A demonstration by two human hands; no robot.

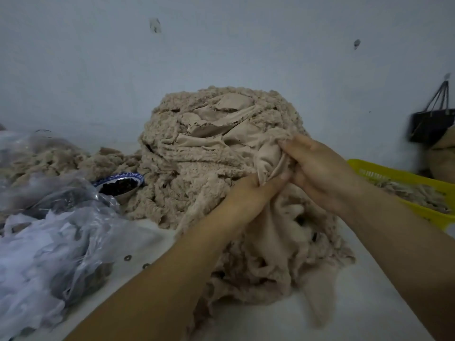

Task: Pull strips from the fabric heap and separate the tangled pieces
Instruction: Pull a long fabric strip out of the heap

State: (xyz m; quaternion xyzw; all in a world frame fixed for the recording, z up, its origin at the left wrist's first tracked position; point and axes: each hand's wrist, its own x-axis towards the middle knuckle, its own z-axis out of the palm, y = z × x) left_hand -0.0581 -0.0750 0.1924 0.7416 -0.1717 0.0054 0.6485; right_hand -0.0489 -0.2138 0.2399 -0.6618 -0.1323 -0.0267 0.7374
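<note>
White table (357, 311) against pale wall (221, 45): beige heap (197, 148) at centre; left hand (248, 195) and right hand (320, 168), centre right, close together, both pinching one smooth strip (267, 158), presumably to tease it free; yellow basket (394, 174) at right edge, likely for sorted pieces.

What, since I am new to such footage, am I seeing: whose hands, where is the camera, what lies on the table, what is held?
No machine here: these are a person's two bare hands, filmed by one wide camera worn on the head, looking down. On the white table stands a fabric heap of fluffy beige strips. The left hand and right hand both pinch one smooth beige piece at its near side. Left lie clear plastic bags and a blue-rimmed bowl of dark bits; right, a yellow basket holding more fabric.
</note>
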